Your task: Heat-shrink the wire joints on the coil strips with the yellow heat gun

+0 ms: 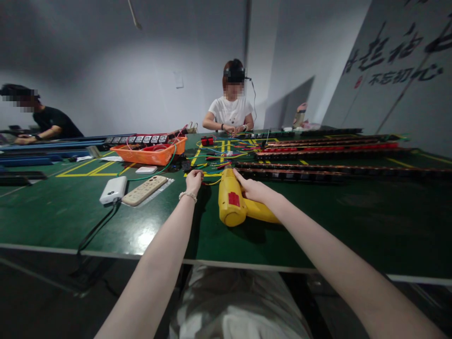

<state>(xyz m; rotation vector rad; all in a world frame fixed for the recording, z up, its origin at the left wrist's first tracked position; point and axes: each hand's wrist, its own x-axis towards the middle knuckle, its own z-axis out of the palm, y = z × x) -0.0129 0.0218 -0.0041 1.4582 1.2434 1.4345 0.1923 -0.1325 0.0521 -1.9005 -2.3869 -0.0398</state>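
Note:
A yellow heat gun lies low over the green table, its nozzle pointing away from me and its handle out to the right. My right hand is closed on it where the body meets the handle, with a finger along its side. Left of the nozzle, my left hand is pinched closed at thin coloured wires that run toward the nozzle. The exact ends between those fingertips are too small to make out. Beyond the nozzle, long dark strips lie to the right with wires at their near ends.
An orange basket with strips and wires stands left of centre. Nearer are a white power bank with a black cable and a beige power strip. One person works across the green table, another at the far left.

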